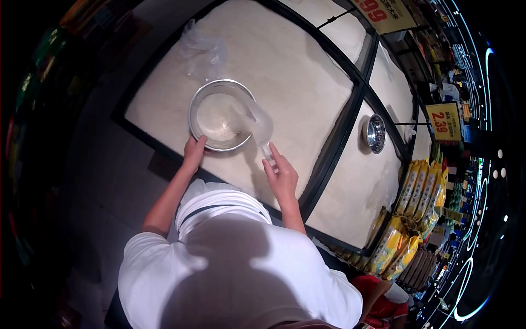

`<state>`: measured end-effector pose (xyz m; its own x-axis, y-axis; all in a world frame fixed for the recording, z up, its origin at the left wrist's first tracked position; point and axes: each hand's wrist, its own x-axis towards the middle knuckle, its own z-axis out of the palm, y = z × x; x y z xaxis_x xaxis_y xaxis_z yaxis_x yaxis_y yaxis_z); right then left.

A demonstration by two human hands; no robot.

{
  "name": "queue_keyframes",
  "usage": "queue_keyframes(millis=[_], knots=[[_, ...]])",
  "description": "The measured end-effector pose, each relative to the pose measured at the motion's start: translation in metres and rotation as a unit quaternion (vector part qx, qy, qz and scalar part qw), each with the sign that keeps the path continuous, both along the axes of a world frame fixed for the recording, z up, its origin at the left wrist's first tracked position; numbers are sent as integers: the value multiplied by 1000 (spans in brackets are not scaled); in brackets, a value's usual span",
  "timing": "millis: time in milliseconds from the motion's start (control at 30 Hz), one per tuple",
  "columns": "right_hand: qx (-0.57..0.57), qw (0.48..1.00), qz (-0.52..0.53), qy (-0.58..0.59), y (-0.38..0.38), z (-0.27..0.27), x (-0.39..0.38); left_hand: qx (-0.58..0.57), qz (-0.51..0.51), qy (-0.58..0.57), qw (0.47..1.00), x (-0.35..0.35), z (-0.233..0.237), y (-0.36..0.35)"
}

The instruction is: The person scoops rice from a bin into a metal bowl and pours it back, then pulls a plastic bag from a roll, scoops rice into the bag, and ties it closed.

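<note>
A round metal bowl (194, 124) rests over the pale grain (290, 77) in a large black-framed bin, with some of the same pale grain inside it. My left hand (194, 152) grips the bowl's near left rim, fingers closed on it. In my right hand (281, 174) is the handle of a translucent scoop (263, 125), fingers wrapped round it. The scoop's wide end lies over the bowl's right rim, tilted toward the inside. What the scoop holds, if anything, is too faint to tell.
Black dividers (333, 143) separate neighbouring grain bins. A crumpled clear plastic bag (205, 55) lies behind the bowl. Another metal bowl (376, 133) sits in the right bin. Price signs (444, 122) stand at the right, above yellow packages (421, 189). A person in red (378, 301) is at the lower right.
</note>
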<state>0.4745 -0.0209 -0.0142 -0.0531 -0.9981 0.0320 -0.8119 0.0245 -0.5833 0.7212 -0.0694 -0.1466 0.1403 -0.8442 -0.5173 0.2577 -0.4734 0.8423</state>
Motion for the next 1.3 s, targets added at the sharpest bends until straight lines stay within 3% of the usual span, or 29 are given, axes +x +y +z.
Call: queue_keyframes(millis=[167, 400, 533, 733, 867, 1300], knots=[[-7, 992, -101, -74, 13, 7, -20, 30, -33, 7, 999, 4, -2, -3], [118, 975, -189, 16, 39, 27, -90, 21, -22, 4, 1000, 2, 0, -1], [195, 961, -157, 120, 48, 45, -111, 36, -34, 7, 999, 3, 2, -2], [256, 951, -101, 143, 40, 24, -107, 44, -55, 2, 997, 4, 7, -3], [227, 955, -58, 185, 33, -5, -91, 49, -57, -2, 997, 5, 10, -2], [212, 960, -57, 173, 33, -8, -90, 15, -73, 1, 997, -5, 25, -28]])
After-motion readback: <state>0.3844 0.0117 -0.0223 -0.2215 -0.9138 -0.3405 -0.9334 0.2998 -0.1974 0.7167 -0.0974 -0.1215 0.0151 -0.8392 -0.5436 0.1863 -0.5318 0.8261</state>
